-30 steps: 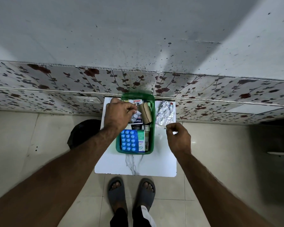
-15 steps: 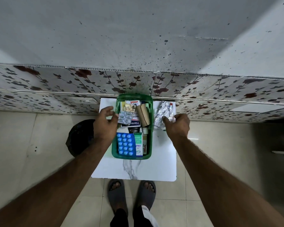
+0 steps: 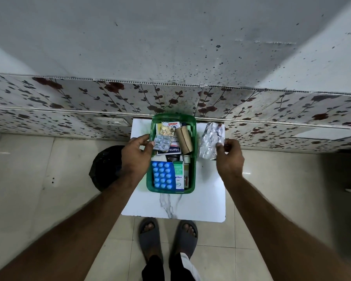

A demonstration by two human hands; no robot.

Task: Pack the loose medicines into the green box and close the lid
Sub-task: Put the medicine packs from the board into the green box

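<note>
The green box stands open on a small white table, against the wall. Inside lie a blue blister pack, a green and white carton, a brown roll, a small silver blister strip and other packets. My left hand is at the box's left rim, thumb outside and fingertips over the wall, touching the small strip. My right hand pinches the near corner of a stack of silver foil strips lying on the table right of the box. No lid is visible.
A black round object sits on the floor left of the table. The floral-panelled wall runs directly behind the table. My feet in grey slippers stand at the table's near edge, on pale floor tiles.
My left hand left the small silver strip in the box and drew back to the left rim. My right hand moved up from the table to the foil strips and took hold.
</note>
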